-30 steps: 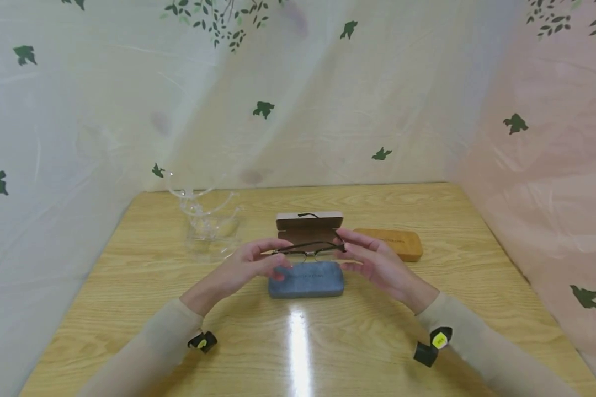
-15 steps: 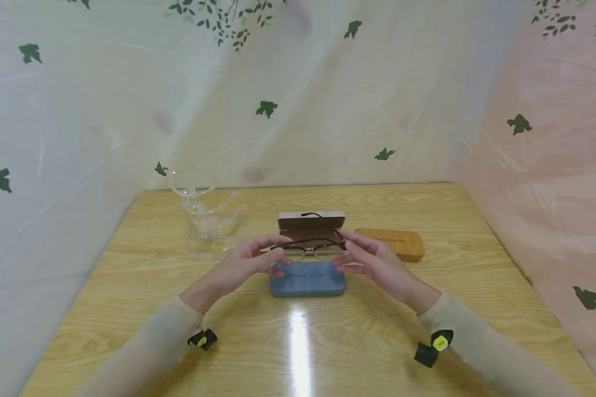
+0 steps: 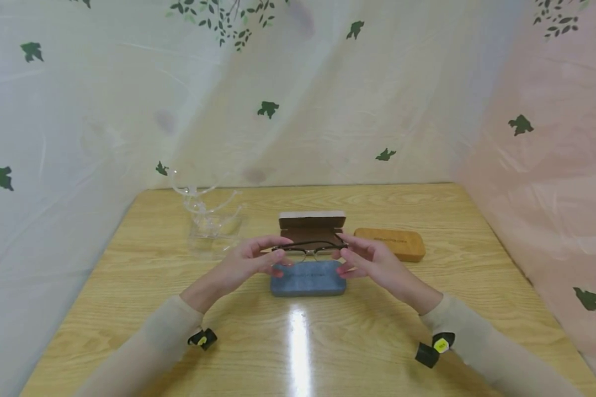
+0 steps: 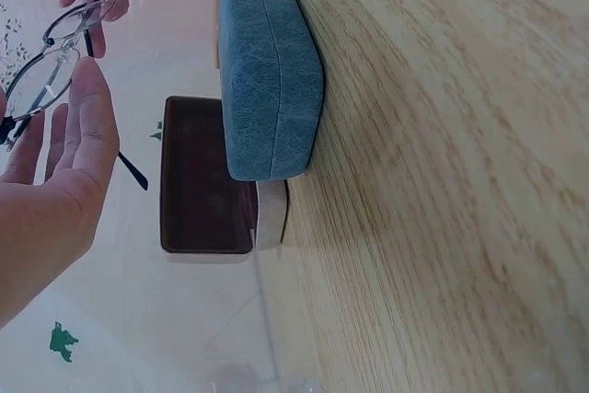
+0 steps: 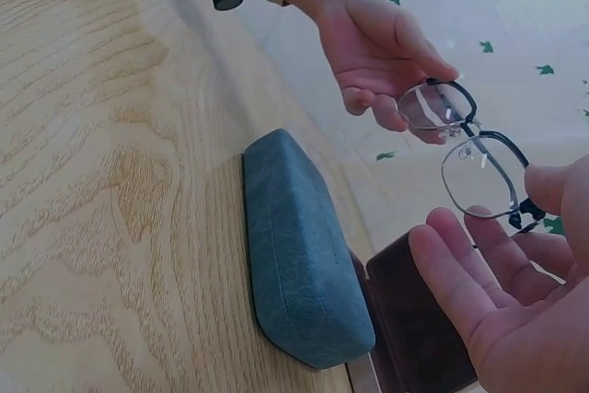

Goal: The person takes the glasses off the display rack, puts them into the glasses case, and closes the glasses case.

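A pair of eyeglasses point(image 3: 310, 252) with dark upper rims and thin metal lower rims is held up between both hands. My left hand point(image 3: 248, 258) pinches its left end, and my right hand point(image 3: 372, 260) pinches the right end at the hinge. The temples extend away from me, as the right wrist view shows with the lenses point(image 5: 479, 177). Below and in front of the glasses lies a closed blue glasses case point(image 3: 308, 281). Just behind it stands an open glasses case point(image 3: 312, 216) with a pale outside and brown lining, partly hidden by the hands and glasses.
An orange glasses case point(image 3: 402, 245) lies closed at the right, behind my right hand. To the left rear stands a clear plastic display stand point(image 3: 208, 223) with curved arms. A printed curtain point(image 3: 303, 138) hangs around the wooden table point(image 3: 298, 353).
The glasses tilt slightly between the hands; the temple tip seen against the open lid no longer shows there. My right fingers shift a little at the hinge, while my left hand stays nearly still.
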Tool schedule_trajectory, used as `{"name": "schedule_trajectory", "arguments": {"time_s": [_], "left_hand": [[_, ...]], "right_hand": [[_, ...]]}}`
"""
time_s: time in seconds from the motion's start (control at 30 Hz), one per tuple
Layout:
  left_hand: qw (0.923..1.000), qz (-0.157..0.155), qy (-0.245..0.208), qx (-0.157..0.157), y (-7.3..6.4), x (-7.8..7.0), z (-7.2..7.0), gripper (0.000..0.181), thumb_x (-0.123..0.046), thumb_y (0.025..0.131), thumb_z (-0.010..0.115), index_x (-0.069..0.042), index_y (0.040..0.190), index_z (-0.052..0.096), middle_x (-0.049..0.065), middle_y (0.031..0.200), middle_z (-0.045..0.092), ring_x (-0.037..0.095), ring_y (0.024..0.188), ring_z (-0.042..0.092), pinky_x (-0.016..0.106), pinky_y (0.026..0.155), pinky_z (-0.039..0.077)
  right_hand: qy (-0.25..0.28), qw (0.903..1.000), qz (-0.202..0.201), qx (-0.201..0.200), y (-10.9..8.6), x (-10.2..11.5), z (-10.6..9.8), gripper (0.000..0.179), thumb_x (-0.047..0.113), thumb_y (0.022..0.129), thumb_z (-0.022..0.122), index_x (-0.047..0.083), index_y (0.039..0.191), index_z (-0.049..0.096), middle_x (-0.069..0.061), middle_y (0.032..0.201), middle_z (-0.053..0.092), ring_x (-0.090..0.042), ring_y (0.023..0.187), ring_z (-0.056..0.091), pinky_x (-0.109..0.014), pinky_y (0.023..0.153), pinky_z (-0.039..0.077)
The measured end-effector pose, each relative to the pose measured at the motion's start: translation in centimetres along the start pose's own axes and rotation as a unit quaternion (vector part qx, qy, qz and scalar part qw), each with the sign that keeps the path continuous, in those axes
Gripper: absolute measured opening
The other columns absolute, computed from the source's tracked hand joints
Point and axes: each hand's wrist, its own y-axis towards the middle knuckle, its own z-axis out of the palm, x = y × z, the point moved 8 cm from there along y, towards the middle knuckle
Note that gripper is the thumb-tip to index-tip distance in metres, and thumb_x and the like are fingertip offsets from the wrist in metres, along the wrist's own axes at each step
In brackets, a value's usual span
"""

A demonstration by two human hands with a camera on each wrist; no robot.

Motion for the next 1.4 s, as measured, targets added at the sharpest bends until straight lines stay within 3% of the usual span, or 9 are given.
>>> {"name": "schedule_trajectory", "arguments": {"time_s": [0.67,0.83,1.03,1.2,1.4], "left_hand": [[0.9998,-0.007,0.004,0.016,0.1,0.1,0.2,0.042,-0.025,0.106,0.059,-0.008,0.143,0.054,0.031,0.127,0.062,0.051,0.119,0.057,0.047,0.091,0.058],[0.9997,-0.008,0.017,0.013,0.0,-0.1,0.1,0.042,-0.027,0.105,0.059,-0.011,0.144,0.055,0.024,0.131,0.060,0.052,0.118,0.056,0.050,0.092,0.057],[0.9986,0.000,0.042,-0.030,-0.1,-0.4,-0.5,0.038,-0.027,0.102,0.066,-0.011,0.136,0.061,0.011,0.132,0.061,0.048,0.111,0.061,0.054,0.088,0.058],[0.9956,0.012,0.044,-0.082,-0.1,-0.5,-1.3,0.038,-0.020,0.097,0.073,-0.003,0.128,0.062,0.010,0.129,0.062,0.049,0.103,0.062,0.046,0.078,0.060],[0.9957,0.004,0.046,-0.080,-0.2,-0.2,-1.4,0.037,-0.020,0.095,0.075,-0.008,0.128,0.064,0.010,0.126,0.065,0.041,0.096,0.067,0.038,0.074,0.060]], "right_hand": [[0.001,0.9995,-0.015,0.029,-0.2,0.1,0.1,0.053,0.018,0.107,0.055,-0.004,0.152,0.039,-0.039,0.124,0.056,-0.027,0.094,0.071,-0.047,0.086,0.060],[0.004,0.9989,-0.017,0.043,-0.2,0.3,0.2,0.050,0.017,0.108,0.052,-0.004,0.152,0.041,-0.040,0.124,0.055,-0.030,0.099,0.069,-0.048,0.087,0.060],[0.002,0.9975,-0.023,0.066,-0.2,0.4,0.4,0.047,0.018,0.110,0.049,-0.003,0.151,0.043,-0.039,0.124,0.054,-0.036,0.103,0.066,-0.048,0.087,0.060],[0.018,0.9969,-0.016,0.075,-0.2,0.2,0.3,0.045,0.021,0.110,0.047,0.000,0.150,0.045,-0.035,0.124,0.053,-0.037,0.105,0.064,-0.049,0.089,0.059],[0.037,0.9952,-0.013,0.089,-0.2,0.0,0.3,0.045,0.021,0.110,0.047,-0.001,0.149,0.045,-0.033,0.125,0.053,-0.037,0.106,0.063,-0.049,0.090,0.058]]}}
